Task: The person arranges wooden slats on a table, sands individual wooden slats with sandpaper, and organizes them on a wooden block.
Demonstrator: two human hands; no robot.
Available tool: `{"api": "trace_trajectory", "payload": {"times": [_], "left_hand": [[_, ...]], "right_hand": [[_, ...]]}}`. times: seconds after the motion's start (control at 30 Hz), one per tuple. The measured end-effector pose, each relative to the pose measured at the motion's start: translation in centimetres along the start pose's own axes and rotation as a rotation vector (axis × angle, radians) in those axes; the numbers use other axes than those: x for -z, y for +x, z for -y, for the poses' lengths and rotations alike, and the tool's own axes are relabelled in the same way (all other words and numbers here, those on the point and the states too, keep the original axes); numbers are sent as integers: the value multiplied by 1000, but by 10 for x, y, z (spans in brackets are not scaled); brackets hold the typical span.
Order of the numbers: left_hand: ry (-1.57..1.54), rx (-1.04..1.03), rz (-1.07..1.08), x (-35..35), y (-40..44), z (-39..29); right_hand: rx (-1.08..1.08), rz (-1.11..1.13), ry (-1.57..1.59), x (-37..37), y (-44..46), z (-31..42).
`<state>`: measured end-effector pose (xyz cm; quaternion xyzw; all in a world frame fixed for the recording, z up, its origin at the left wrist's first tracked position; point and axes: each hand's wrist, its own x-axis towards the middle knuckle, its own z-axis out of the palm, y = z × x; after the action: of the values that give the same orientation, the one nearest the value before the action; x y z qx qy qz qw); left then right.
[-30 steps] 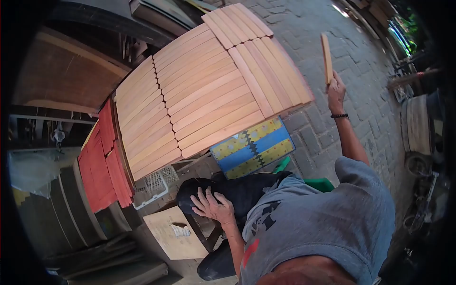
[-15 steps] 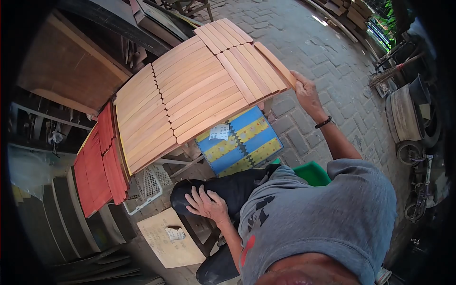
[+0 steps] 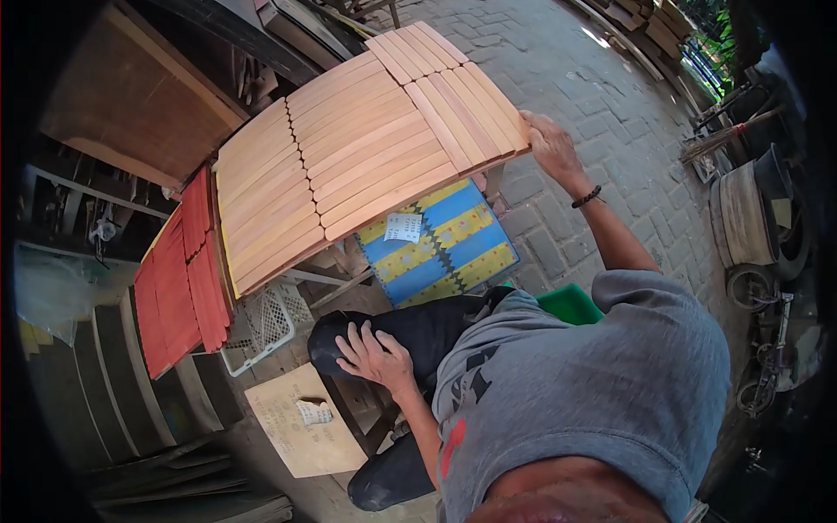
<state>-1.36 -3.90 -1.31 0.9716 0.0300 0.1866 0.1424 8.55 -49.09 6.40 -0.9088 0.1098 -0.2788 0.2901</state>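
At the left, flat red-painted wooden slats (image 3: pixel 166 305) lie side by side. Adjoining them, long, narrow, bare wooden slats (image 3: pixel 366 152) form closely set rows; tone varies from pale tan to pinkish brown, and small dark notches mark the end joints. Below, a flat light-brown board (image 3: pixel 279 436) carries a crumpled piece of printed paper (image 3: pixel 316 412). The left hand (image 3: pixel 377 356) rests, fingers spread, on the knee of the dark trousers (image 3: pixel 427 327). Further right, partly beneath the rows, is a rectangular blue-and-yellow patterned panel (image 3: pixel 436 240). The outermost pale wooden slat (image 3: pixel 499 100) closes the rows' right edge; the right hand (image 3: pixel 558 157) touches its near end, but whether it pinches cannot be told. A black beaded bracelet (image 3: pixel 586 197) encircles that wrist.
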Motion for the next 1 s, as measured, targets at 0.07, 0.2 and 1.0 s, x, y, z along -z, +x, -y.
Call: {"api": "trace_trajectory", "payload": {"times": [0.07,0.2,1.0], "left_hand": [[3,-4,1,-2,0,1],[17,-17,-23,-4,0,1],[1,-14,-33,1,2,-3]], "right_hand": [[4,-5,17,0,2,2],[64,-9,25,-2,3,-8],[59,290,308,11,-6,-7]]}}
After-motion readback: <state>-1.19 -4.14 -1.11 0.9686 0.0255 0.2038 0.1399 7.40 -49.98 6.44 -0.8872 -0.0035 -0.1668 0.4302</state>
